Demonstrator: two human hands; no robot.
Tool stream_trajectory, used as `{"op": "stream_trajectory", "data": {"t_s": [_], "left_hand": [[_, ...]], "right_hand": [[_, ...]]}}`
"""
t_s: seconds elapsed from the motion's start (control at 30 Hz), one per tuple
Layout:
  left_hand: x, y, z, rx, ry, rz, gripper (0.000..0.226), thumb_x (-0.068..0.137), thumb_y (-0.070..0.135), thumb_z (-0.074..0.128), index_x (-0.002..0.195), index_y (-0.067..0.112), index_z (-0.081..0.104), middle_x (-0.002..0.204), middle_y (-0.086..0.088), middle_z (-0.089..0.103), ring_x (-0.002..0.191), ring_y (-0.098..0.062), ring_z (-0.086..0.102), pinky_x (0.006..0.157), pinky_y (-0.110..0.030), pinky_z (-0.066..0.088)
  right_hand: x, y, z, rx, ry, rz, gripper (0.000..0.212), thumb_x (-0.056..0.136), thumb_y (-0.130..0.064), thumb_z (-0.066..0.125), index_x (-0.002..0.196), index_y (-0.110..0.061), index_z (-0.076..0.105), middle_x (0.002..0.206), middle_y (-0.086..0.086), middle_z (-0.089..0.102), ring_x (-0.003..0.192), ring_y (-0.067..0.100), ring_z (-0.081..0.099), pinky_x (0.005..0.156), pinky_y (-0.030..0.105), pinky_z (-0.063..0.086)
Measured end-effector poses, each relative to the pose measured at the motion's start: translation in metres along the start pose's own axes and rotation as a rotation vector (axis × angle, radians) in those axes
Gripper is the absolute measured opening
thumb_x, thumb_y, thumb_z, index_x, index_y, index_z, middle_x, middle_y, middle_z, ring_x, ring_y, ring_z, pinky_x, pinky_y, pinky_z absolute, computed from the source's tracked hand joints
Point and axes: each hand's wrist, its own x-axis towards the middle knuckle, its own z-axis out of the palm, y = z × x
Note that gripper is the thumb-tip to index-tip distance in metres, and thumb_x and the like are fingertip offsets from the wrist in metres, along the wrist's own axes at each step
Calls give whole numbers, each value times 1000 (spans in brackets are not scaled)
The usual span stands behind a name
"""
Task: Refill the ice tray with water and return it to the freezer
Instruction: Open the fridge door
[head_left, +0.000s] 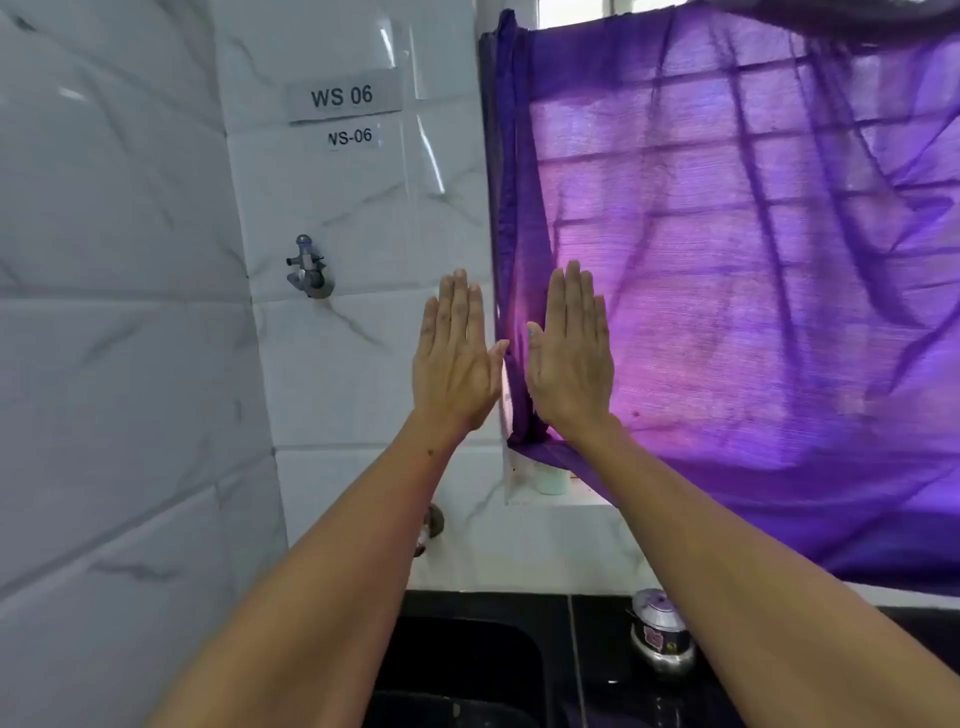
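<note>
My left hand (454, 358) and my right hand (569, 358) are raised side by side in front of me, backs toward the camera, fingers straight and together, holding nothing. Both arms stretch up over a black sink (457, 660) at the bottom of the view. A tap (307, 267) sticks out of the white tiled wall to the left of my hands. A second tap (430, 527) is partly hidden behind my left forearm, just above the sink. No ice tray or freezer is in view.
A purple curtain (753, 260) covers the window on the right. A pale green cup (551, 479) stands on the sill. A small metal pot (661, 631) sits on the black counter right of the sink. Labels reading "WS 06" (343, 96) are stuck on the tiles.
</note>
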Motion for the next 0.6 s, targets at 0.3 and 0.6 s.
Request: {"op": "stream_trajectory", "data": {"t_s": [0.3, 0.6], "left_hand": [[-40, -16, -35, 188, -38, -149, 66, 98, 39, 25, 148, -3, 12, 157, -20, 7, 147, -30, 3, 121, -40, 0], [-134, -36, -111, 450, -129, -377, 65, 99, 38, 28, 148, -1, 12, 158, -19, 6, 147, -28, 2, 120, -38, -1]], "right_hand": [[-18, -34, 8, 234, -39, -63, 58, 99, -25, 33, 149, -1, 15, 158, 16, 12, 148, 25, 8, 121, 35, 3], [-77, -115, -5, 696, -147, -87, 55, 101, -22, 32, 149, 0, 17, 158, 16, 13, 148, 26, 8, 121, 37, 5]]}}
